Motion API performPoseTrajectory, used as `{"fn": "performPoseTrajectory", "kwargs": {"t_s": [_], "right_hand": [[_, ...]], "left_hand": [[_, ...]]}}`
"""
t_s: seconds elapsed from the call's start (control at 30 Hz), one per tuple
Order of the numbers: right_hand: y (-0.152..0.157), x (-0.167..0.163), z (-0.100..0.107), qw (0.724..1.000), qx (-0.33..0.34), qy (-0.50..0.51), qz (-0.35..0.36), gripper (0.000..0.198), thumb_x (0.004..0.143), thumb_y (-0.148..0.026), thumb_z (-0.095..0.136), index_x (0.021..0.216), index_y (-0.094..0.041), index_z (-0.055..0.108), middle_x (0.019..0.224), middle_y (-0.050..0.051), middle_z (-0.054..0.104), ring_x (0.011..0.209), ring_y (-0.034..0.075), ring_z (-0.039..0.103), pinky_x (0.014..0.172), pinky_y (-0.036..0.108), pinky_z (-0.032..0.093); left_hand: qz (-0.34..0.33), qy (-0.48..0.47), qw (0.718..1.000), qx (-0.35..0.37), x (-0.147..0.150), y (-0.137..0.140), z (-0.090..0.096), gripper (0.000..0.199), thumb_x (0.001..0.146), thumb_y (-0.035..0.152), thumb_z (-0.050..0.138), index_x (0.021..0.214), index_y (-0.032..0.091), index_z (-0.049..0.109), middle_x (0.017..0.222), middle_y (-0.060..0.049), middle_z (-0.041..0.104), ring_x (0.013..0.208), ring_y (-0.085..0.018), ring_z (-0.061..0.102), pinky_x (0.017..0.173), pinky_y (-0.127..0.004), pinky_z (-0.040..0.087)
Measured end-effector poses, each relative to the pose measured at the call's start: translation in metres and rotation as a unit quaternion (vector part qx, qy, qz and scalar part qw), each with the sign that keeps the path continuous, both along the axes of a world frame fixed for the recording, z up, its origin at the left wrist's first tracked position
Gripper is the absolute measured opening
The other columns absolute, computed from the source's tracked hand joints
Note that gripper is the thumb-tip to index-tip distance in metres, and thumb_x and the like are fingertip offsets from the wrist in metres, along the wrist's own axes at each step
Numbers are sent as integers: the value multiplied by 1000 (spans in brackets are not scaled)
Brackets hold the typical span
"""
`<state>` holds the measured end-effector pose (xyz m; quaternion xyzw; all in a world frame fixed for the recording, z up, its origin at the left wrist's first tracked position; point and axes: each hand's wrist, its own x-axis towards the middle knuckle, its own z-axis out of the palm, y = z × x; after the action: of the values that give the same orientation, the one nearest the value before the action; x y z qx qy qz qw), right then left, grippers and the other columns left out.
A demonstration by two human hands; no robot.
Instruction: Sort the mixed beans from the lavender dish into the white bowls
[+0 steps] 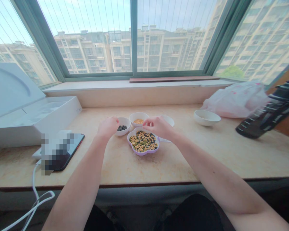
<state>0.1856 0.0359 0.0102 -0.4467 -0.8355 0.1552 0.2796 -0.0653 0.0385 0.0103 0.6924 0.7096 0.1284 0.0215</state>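
Observation:
My left hand is closed, fingertips pinched together over the edge of a small white bowl of black beans. Whatever is in that pinch is too small to make out. My right hand also pinches with thumb and fingers, above the back rim of a purple-edged, flower-shaped bowl; what it holds cannot be seen. Yellow, green and black beans lie mixed in the flower-shaped bowl. Behind it stands a white bowl with yellow beans. Another white bowl is partly hidden by my right hand.
On the right are a white bowl, a plastic bag and a dark bottle that leans. To the left lie an open white box, a phone and a white cable. The table's front edge runs below my forearms.

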Motion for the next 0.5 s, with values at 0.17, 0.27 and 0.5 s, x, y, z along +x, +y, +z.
{"fn": "performPoseTrajectory", "kwargs": {"t_s": [0.17, 0.27, 0.5], "right_hand": [[3, 13, 1, 986, -103, -85, 99, 6, 75, -24, 74, 77, -22, 79, 75, 2, 71, 64, 14, 59, 59, 27, 40], [2, 21, 2, 972, -147, -126, 135, 6, 70, -27, 77, 74, -24, 80, 74, 1, 71, 64, 15, 59, 57, 27, 39], [-9, 19, 6, 956, -150, -216, 133, 3, 65, -24, 78, 68, -24, 78, 73, 1, 71, 60, 14, 58, 56, 28, 37]], "left_hand": [[-3, -44, 999, 22, 5, -1, -2, 33, 87, 29, 55, 111, 20, 75, 108, -12, 75, 101, -27, 68, 90, -38, 51], [-21, -47, 998, 44, 11, -3, -2, 32, 89, 31, 53, 109, 20, 75, 104, -12, 76, 99, -27, 68, 88, -36, 51], [-68, -52, 995, 43, 24, -7, -2, 34, 91, 29, 50, 109, 19, 76, 102, -12, 77, 91, -26, 70, 81, -35, 52]]}}
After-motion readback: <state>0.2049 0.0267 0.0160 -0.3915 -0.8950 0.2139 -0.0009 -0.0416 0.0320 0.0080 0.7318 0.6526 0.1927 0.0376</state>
